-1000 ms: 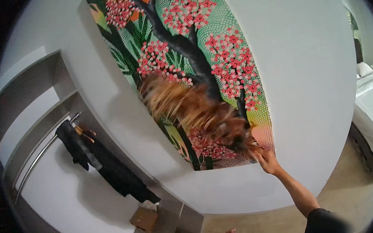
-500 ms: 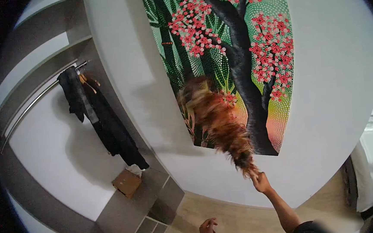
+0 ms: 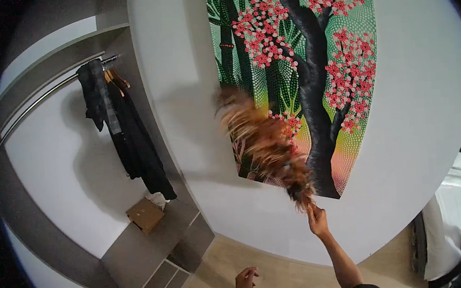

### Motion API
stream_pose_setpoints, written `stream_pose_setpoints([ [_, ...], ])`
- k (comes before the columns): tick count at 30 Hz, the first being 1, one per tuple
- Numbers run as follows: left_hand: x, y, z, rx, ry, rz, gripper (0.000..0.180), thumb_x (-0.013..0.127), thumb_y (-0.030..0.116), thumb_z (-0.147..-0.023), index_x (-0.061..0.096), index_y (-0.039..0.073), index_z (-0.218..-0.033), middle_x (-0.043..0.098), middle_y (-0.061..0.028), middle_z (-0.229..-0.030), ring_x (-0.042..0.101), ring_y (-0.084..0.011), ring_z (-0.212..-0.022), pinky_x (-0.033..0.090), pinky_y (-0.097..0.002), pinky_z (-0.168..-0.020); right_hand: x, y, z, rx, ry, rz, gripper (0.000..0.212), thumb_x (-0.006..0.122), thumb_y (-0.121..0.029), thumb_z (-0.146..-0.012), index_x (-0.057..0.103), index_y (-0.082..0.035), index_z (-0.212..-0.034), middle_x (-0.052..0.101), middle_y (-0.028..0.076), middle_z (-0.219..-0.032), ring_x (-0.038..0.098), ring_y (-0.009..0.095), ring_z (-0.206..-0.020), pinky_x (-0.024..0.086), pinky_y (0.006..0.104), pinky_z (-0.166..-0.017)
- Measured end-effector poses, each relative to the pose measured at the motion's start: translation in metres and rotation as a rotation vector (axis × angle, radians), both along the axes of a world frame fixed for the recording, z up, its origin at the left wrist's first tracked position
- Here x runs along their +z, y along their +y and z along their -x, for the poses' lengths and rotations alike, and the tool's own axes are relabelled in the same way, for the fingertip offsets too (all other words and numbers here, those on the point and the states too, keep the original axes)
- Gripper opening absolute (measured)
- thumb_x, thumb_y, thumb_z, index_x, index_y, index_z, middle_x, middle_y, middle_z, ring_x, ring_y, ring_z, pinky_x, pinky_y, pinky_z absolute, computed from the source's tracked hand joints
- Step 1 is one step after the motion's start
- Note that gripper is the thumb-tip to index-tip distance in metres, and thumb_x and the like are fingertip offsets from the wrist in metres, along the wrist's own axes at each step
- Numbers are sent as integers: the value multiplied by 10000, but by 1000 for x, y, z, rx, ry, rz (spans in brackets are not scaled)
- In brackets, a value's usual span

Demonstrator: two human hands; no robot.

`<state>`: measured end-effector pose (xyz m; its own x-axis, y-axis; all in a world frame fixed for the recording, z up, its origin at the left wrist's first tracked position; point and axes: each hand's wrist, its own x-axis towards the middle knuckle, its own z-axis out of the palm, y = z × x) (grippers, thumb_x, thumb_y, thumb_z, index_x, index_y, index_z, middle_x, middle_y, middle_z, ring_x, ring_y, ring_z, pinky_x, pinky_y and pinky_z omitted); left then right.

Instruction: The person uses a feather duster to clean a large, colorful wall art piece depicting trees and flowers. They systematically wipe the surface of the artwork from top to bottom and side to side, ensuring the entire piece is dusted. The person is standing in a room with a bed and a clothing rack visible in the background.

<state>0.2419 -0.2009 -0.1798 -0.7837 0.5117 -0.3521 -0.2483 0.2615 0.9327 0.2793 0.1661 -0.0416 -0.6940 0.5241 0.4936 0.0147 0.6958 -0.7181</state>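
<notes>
A brown feather duster point(image 3: 268, 144) is gripped near its lower end by my right hand point(image 3: 317, 221), which is raised in front of the wall. Its feathers, smeared by motion, slant up and left across the lower left part of a large painting point(image 3: 316, 68). That painting shows dark trunks, pink blossoms and green dotted ground. The duster's tip covers the painting's left edge. Low in the view, my left hand point(image 3: 245, 285) hangs apart from everything, its fingers loosely bent and nothing seen in them.
On the left stands an open grey wardrobe point(image 3: 156, 117) with a metal rail point(image 3: 45, 98). Dark clothes point(image 3: 128, 135) hang there above a cardboard box point(image 3: 145, 215). At far right is a bed with white covering point(image 3: 452, 217). Pale flooring point(image 3: 276, 264) runs below the white wall.
The view has shifted, so the painting sits further right and the wardrobe further left. My right hand still holds the duster, whose tip now reaches past the painting's left edge.
</notes>
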Motion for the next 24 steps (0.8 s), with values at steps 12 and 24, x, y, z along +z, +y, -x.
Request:
stream_pose_setpoints([
  [12,-13,2,3,74,42,-101,358,580,372,-1054,719,91,-1229,715,-64,-948,615,-127,-609,547,-336,-580,-8,-33,50,98,193,175,352,514,-206,-1063,615,40,-1295,472,173,-593,437,165,-524,384,387,-511],
  [24,3,37,22,-157,141,-146,514,469,501,-1074,655,88,-1316,712,-88,-1010,621,-135,-615,520,-335,-619,27,-51,62,225,302,493,420,396,-416,-1117,475,-106,-844,374,-54,-635,345,53,-541,290,249,-466],
])
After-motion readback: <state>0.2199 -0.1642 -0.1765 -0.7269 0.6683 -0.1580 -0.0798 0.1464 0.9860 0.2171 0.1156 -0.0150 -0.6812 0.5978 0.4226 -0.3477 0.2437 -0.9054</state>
